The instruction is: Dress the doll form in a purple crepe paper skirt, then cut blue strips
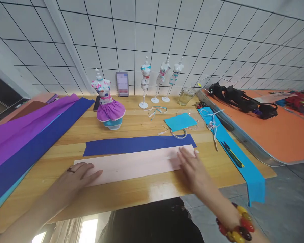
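A long pale pink strip (136, 165), which looks like fabric or paper, lies flat across the front of the wooden table. My left hand (82, 173) rests on its left end, fingers spread, a ring on one finger. At the right end my right hand (190, 162) lies on the strip with its fingers stretched out, slightly blurred. Just behind the pink strip is a dark blue fabric strip (131, 145), partly covered by it. Neither hand grips anything.
A small dress form (108, 104) in a purple skirt stands behind, with several bare mini forms (145, 84) and a glass (186, 97). Thread snips (231, 154) lie on a bright blue strip (253, 180) at right. Purple and blue fabric (40, 145) covers the left side.
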{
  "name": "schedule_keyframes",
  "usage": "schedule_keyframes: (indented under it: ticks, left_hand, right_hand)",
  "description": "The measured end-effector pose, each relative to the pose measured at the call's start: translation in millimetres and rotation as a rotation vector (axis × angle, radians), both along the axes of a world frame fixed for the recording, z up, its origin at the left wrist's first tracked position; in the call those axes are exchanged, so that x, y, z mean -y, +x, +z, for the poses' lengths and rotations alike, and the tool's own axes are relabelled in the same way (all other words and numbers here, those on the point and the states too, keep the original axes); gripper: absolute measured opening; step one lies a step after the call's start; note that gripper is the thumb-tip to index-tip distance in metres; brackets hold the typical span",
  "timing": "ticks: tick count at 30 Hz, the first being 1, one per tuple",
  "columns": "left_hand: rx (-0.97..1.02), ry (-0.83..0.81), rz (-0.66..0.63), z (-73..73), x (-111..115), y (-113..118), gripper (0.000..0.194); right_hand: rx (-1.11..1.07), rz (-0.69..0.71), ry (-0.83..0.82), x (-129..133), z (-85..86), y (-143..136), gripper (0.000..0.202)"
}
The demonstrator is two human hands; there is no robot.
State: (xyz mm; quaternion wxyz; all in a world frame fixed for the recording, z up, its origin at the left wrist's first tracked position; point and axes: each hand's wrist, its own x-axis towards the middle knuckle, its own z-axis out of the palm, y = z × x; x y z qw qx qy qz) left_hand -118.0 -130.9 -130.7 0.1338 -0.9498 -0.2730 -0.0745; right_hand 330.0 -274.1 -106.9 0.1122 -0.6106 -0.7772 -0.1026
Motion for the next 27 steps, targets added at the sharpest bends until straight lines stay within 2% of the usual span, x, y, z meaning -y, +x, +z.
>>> schedule_keyframes:
  ticks: [3, 6, 8, 11, 17, 27]
  left_hand:
    - [0.001, 0.002, -0.014, 4.1, 1.3, 1.7, 0.062]
    - [-0.032, -0.008, -0.020, 6.5, 1.4, 1.6, 0.060]
    - [-0.028, -0.013, -0.011, 6.0, 1.6, 1.2, 0.058]
    - [0.009, -0.001, -0.015, 2.3, 1.4, 0.4, 0.055]
    - [0.062, 0.011, -0.021, -4.9, -0.4, -1.3, 0.056]
    - [0.046, 0.019, -0.002, -3.4, 1.1, -0.2, 0.058]
  right_hand:
    - [-0.056, 0.152, -0.040, -14.9, 1.7, -69.2, 0.053]
    - [-0.076, 0.239, -0.076, -29.6, 2.0, -122.1, 0.050]
    - [-0.087, 0.280, -0.098, -38.2, 2.1, -144.7, 0.052]
    - [-0.091, 0.271, -0.136, -47.3, 2.4, -162.9, 0.055]
    - [-0.082, 0.206, -0.162, -47.0, -0.4, -161.3, 0.057]
    - [-0.053, 0.139, -0.103, -33.6, -5.5, -114.0, 0.056]
